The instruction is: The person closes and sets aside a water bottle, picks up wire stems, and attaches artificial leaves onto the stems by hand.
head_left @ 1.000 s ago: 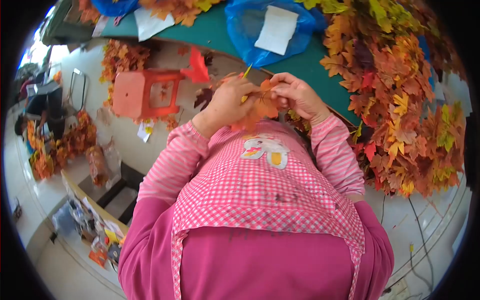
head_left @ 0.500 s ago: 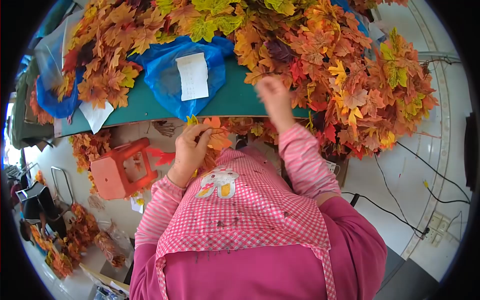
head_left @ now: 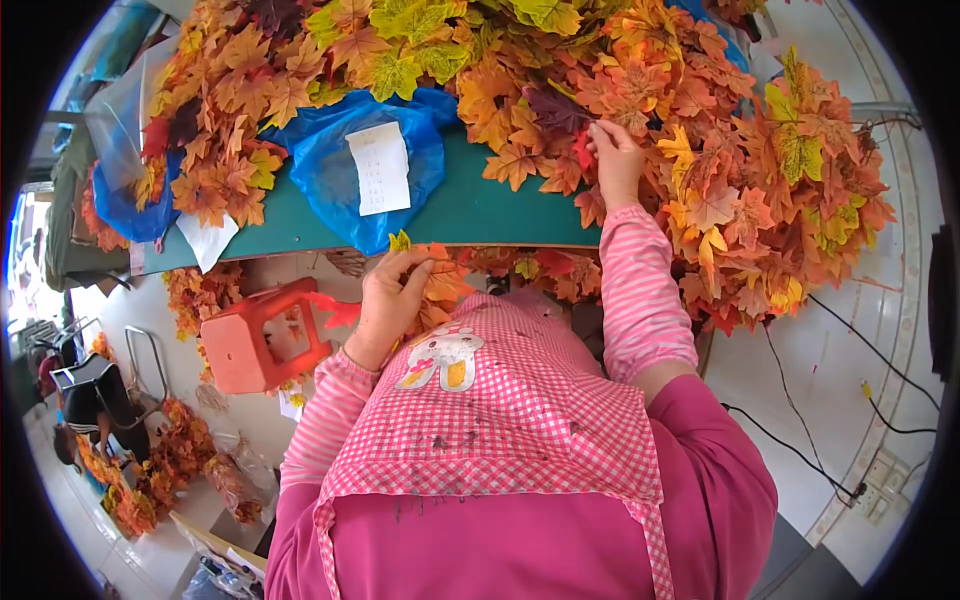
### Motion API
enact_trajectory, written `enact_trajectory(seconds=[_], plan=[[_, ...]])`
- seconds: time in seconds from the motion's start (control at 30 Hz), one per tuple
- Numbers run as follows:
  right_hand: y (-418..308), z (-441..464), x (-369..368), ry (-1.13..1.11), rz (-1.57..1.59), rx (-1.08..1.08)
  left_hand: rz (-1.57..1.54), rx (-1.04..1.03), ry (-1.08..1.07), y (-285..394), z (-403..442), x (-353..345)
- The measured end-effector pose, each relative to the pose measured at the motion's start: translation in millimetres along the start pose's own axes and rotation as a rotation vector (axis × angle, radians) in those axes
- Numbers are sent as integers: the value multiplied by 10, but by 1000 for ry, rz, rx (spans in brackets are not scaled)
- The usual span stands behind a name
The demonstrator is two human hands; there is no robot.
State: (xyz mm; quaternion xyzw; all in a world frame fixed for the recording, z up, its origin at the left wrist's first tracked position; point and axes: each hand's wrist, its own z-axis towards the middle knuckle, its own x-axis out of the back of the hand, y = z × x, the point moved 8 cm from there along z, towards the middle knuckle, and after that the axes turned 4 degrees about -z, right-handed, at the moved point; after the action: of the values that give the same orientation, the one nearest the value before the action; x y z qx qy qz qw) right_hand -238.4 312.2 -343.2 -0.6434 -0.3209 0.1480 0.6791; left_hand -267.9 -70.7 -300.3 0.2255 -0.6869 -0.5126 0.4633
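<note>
My left hand (head_left: 392, 300) is closed in a pinch on a strand of artificial maple leaves, with an orange leaf (head_left: 447, 282) and a small yellow-green leaf tip (head_left: 400, 242) showing at the fingers. A red leaf (head_left: 340, 310) sticks out beside that hand. At the right part of the table, my right hand (head_left: 617, 165) pinches at the leaf pile (head_left: 640, 90). Its fingertips meet between a dark purple leaf (head_left: 556, 108) and a bright red leaf (head_left: 583, 150); which one they grip is hard to tell.
A blue plastic bag (head_left: 310, 165) with a handwritten paper (head_left: 380, 170) lies on the green table (head_left: 490, 215). An orange-red stool (head_left: 235, 345) is below its left edge. Cables (head_left: 790, 430) run over the floor at right. More leaf bundles (head_left: 170, 460) lie at lower left.
My right hand has moved right and up, from above the table's front edge to the leaf pile, and its fingers now pinch there. My left hand keeps its hold on the leaf strand.
</note>
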Motion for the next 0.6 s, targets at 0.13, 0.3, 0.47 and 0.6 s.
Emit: enact_trajectory(seconds=[0.13,0.3,0.47,0.6], plan=[[-102,103,125,38,153,-53,-33,18,38,14,1,-11],[-351,169,104,-58,599,-22,-50,15,41,-77,13,-99],[-969,-353,-439,-530,694,68,-110,98,30,-127,-10,-104],[-997,-1219,-1069,-923,-40,33,-165,188,3,-218,-46,-155]])
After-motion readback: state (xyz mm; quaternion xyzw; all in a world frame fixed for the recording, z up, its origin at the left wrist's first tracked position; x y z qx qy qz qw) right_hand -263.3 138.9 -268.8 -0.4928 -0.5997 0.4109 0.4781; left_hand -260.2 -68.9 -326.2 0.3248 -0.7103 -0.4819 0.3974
